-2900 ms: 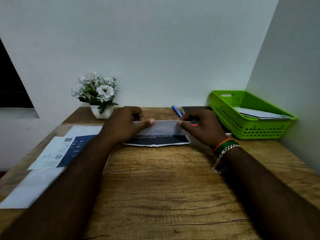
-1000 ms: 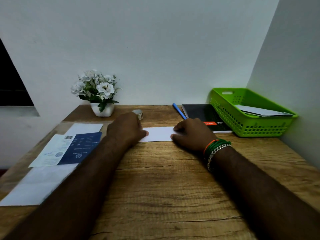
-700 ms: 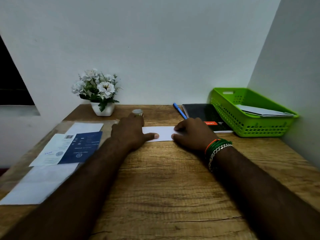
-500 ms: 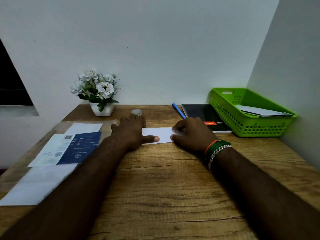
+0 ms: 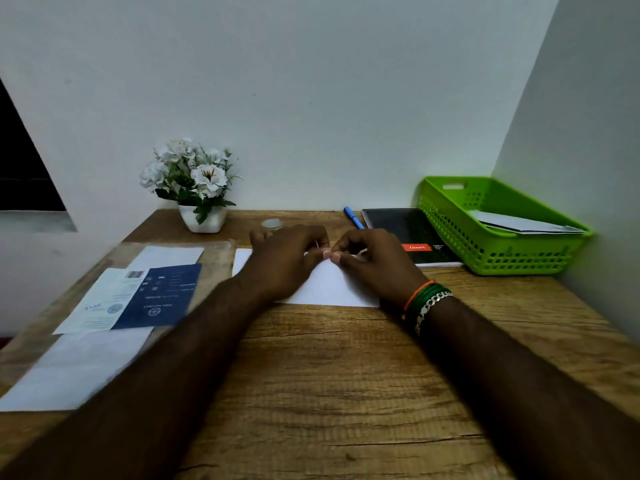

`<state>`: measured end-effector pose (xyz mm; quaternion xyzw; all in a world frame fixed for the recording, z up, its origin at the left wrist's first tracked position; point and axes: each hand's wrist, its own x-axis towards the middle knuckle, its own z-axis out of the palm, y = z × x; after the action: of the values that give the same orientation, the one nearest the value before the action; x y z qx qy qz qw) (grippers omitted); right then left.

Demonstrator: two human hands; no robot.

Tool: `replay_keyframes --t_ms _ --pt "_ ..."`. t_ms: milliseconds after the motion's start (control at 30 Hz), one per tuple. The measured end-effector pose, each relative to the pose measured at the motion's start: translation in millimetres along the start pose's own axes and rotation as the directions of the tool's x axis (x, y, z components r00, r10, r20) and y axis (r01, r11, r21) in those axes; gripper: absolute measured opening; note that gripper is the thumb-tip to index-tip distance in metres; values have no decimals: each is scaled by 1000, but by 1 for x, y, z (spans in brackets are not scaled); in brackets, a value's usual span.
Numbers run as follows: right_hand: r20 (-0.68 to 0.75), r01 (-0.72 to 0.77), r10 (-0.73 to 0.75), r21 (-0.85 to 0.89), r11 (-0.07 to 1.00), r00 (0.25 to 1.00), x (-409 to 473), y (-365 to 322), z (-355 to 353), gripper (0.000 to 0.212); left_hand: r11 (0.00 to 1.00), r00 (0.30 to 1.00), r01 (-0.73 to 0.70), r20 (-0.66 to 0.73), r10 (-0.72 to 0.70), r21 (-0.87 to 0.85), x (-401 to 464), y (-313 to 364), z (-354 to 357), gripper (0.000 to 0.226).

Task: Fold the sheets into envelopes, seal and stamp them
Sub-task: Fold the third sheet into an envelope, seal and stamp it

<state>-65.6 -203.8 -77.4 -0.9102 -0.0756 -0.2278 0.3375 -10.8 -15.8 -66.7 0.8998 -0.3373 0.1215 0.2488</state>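
Observation:
A folded white sheet (image 5: 329, 289) lies flat on the wooden desk (image 5: 346, 375), just beyond its middle. Both hands rest on top of it. My left hand (image 5: 287, 261) covers the sheet's left part, and my right hand (image 5: 374, 265), with bracelets at the wrist, covers its right part. The thumbs and forefingers of both hands meet and pinch at the middle of the sheet's far edge. What lies under the fingers is hidden. Flat white sheets (image 5: 79, 368) with a blue printed leaflet (image 5: 159, 296) on top lie at the left.
A green basket (image 5: 450, 220) holding envelopes (image 5: 526, 223) stands at the back right. Beside it lie a black notebook (image 5: 405, 226) and a blue pen (image 5: 352, 217). A small round item (image 5: 272, 224) and a white flower pot (image 5: 202, 220) stand near the back wall.
My hands pressed the sheet flat, then slid from its ends to the middle, where the fingertips now meet. More of the white sheet shows on my side.

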Motion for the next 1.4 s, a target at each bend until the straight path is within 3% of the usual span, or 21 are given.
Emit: replay_keyframes --t_ms 200,300,433,533,667,833,900,1100,1233,1300,1400 --pt "8 -25 25 -8 1000 1000 3 4 -6 5 999 999 25 32 -26 37 4 -15 -10 18" --pt "22 -91 91 -16 996 996 4 13 -9 7 996 988 88 129 -90 22 5 -32 -17 19" --pt "41 -132 135 -81 988 990 1 17 -6 6 985 978 167 121 -171 44 0 -56 -25 13" --pt "63 -100 114 -191 976 992 -4 13 -4 7 969 969 220 89 -230 108 -7 -54 -24 11" --pt "-13 -1 -2 -287 958 1000 -13 3 -9 13 987 987 159 0 -159 19 -13 -38 -25 12" --pt "98 30 5 -354 935 995 -29 -15 -12 10 972 968 215 152 -200 -90 -31 -16 -24 7" --pt "96 28 7 -356 934 995 -35 -21 -13 9 973 973 210 119 -199 -93 -46 -12 -25 5" --pt "49 212 -206 -214 954 977 -59 -75 3 6 974 975 210 -54 -215 -84 -137 -45 -79 8" --pt "190 279 -278 23 960 941 -73 -142 38 8 976 947 219 -240 -215 -10 -213 -96 -119 6" --pt "273 293 -303 79 953 913 -73 -169 60 15 965 919 259 -297 -258 -38 -236 -115 -128 15" --pt "375 288 -308 109 951 875 -71 -197 96 26 954 916 276 -270 -297 -116 -250 -122 -129 30"
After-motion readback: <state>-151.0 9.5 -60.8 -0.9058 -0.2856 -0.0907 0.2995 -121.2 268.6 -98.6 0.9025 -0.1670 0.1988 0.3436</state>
